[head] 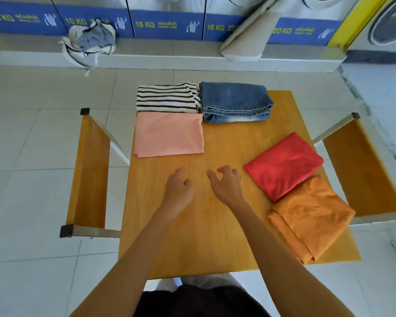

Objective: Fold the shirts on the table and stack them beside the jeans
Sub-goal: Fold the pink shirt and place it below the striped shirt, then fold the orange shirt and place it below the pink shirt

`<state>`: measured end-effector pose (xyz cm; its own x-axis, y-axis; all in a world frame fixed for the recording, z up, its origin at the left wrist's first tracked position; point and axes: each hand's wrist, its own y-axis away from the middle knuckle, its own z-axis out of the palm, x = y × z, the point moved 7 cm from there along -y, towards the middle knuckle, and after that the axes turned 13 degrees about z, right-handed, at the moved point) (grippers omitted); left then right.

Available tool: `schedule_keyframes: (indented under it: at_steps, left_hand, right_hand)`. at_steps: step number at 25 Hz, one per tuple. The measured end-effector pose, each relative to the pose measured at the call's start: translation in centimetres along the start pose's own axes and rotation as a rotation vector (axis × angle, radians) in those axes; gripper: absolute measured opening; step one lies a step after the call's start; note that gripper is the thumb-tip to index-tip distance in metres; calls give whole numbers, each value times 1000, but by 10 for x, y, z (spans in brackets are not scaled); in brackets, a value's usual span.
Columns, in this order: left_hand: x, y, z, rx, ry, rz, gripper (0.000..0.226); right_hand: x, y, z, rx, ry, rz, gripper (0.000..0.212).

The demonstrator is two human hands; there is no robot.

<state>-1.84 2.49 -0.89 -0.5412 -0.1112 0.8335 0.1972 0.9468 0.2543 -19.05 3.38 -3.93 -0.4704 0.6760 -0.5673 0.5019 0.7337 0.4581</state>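
Note:
Folded blue jeans [236,101] lie at the far side of the wooden table [215,236]. A folded striped shirt [167,97] sits just left of them, touching. A folded pink shirt [168,135] lies in front of the striped one. On the right, a folded red shirt [284,165] overlaps a folded orange shirt [311,216]. My left hand [178,191] and my right hand [226,184] hover over the bare middle of the table, fingers loosely curled, holding nothing.
Wooden benches stand on either side of the table, one on the left [87,175] and one on the right [361,170]. A cloth bag [94,40] sits on the ledge below a row of washing machines [167,21]. Tiled floor surrounds the table.

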Motion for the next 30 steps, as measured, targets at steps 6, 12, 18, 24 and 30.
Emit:
schedule_keyframes:
  at_steps: [6,12,18,24,30]
  left_hand:
    - [9,39,60,-196,64,-7,42]
    - [28,52,109,-257,-1,22,38]
    - [45,62,208,-343,-85,-70,59]
    - [65,77,277,-224,-162,-45,64]
    - [73,79,296,22,-154,-134,74]
  right_hand:
    - [47,19,-32,81,-43,-5,37]
    - [72,15,-71,121,-47,-35,40]
    - [137,-22,-161,185,-27,-6,33]
    - [216,-62,-228,277,320,180,64]
    - [262,-89,-233,63,476,308,103]
